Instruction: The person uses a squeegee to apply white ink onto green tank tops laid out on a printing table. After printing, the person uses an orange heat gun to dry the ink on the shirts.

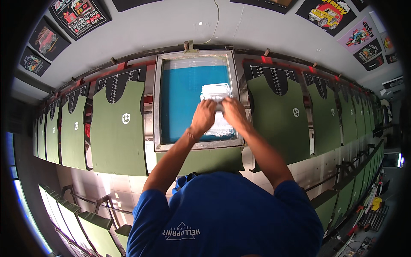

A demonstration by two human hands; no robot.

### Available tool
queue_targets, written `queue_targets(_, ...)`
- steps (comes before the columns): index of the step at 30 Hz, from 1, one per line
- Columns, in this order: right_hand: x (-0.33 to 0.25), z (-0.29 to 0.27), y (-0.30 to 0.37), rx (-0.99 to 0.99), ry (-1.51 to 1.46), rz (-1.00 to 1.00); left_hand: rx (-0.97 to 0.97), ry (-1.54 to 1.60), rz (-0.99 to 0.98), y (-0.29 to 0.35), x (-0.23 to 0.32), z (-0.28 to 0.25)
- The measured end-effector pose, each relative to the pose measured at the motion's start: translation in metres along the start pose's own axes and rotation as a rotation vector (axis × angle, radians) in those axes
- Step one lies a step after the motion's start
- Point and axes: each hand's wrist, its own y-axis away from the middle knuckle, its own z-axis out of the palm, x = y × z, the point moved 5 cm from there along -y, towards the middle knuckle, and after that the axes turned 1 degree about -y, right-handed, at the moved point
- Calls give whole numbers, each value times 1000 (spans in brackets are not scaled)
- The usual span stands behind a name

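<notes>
A silk screen (182, 103) with blue-green mesh lies in a metal frame (157, 103) in front of me. My left hand (204, 115) and my right hand (234, 111) are side by side over its right half. Both are closed on a pale squeegee (217, 98), which is slightly blurred and partly covered by my fingers. White ink (220, 125) coats the mesh above and below the squeegee. Below the frame's near edge, part of a green shirt piece (209, 160) shows; the rest of it is hidden under the screen.
Green shirt pieces with small white emblems lie on black boards to the left (117, 132) and right (280, 128). A metal rail (128, 58) with upright pegs runs along the wall. Behind me stands another row of green pieces (96, 227). Printed shirt samples (79, 17) hang on the wall.
</notes>
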Motion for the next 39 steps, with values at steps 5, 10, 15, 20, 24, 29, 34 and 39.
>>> queue_targets(5, -44, -8, 95, -48, -85, 39, -101, 23, -25, 90, 54, -7)
queue_targets(10, -53, 7, 118, -14, -76, 84, -168, 49, -88, 124, 56, 10)
queue_targets(15, -15, 24, 53, 82, -43, 71, -24, -16, -6, 58, 6, 26)
queue_targets(20, 34, 28, -47, -75, 29, 84, 70, 136, -12, -35, -35, 10)
queue_targets(24, 20, 14, -43, -34, 8, 27, 74, 47, 1, -30, -27, 0)
queue_targets(29, -31, -7, 49, 62, -36, -22, 76, -45, 33, 53, 28, -10)
queue_targets(34, -52, 12, 122, -17, -61, 21, -179, -157, 44, 126, 51, 18)
queue_targets(39, -63, 17, 143, -149, -138, 31, -198, -83, 77, 148, 53, 17)
